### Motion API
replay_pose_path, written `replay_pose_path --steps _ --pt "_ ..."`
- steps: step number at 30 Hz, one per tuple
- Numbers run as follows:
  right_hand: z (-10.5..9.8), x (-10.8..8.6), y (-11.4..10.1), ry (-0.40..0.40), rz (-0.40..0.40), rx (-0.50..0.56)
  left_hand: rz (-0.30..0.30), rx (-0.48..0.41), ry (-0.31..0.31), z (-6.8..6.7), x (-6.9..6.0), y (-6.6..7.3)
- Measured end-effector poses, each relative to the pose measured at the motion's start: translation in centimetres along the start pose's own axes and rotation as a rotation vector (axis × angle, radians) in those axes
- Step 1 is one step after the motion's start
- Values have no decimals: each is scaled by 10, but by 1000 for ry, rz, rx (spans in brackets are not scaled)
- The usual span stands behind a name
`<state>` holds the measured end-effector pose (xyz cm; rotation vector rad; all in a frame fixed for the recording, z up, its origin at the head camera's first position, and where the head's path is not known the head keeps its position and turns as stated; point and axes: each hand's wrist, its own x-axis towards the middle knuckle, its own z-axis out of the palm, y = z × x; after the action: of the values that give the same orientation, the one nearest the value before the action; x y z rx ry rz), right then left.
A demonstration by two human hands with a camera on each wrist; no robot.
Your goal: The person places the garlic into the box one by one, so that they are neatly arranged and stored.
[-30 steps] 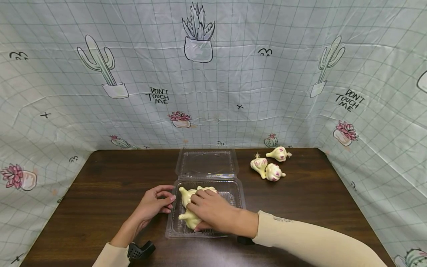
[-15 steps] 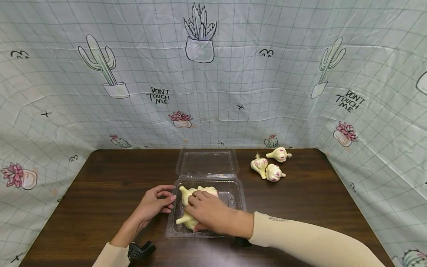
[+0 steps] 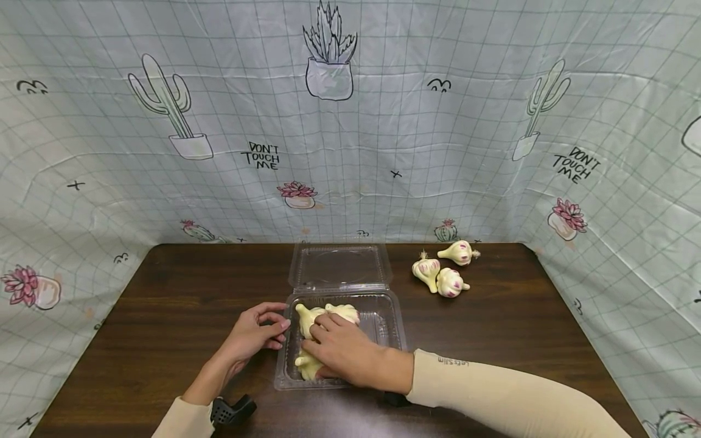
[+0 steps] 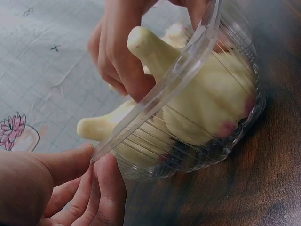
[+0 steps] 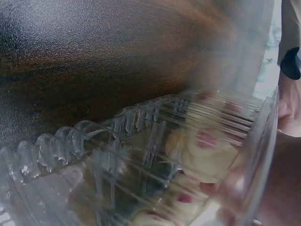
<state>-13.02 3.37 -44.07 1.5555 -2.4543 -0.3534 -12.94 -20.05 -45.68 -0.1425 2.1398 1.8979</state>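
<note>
A dark brown wood-grain table (image 3: 191, 292), glossy toward its near edge, bears a clear plastic clamshell container (image 3: 289, 384) with its lid (image 3: 342, 266) folded back behind the base. Three loose garlic bulbs lie on the wood to the right of the clamshell's lid: a root-tufted bulb (image 3: 426, 268) nearest to the clamshell, a rounder bulb (image 3: 450, 283) just beyond it, and a long-necked bulb (image 3: 459, 252) farther back, its neck pointing toward the clamshell's side. Bare wood grain spreads left and right of the clamshell.
</note>
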Motion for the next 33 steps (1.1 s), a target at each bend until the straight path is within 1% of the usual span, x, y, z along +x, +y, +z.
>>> replay_pose_path --steps 5,9,16,18,20,24,28,33 --pt "-3 0 1 -5 9 12 10 5 -6 1 0 0" --pt "-3 -2 2 10 16 7 18 10 -13 1 1 0" --pt "-6 -9 8 41 24 4 -1 5 -1 3 0 2" --pt "-9 -13 11 50 29 5 9 8 -4 3 0 2" --pt "-14 -17 16 60 38 9 9 11 -1 3 -1 3" --pt "-23 -29 29 114 67 43 -1 18 6 2 -1 4" --pt "-27 -45 45 163 125 107 -8 22 11 2 -2 4" --pt "-26 -68 67 191 221 134 -4 24 4 0 -2 4"
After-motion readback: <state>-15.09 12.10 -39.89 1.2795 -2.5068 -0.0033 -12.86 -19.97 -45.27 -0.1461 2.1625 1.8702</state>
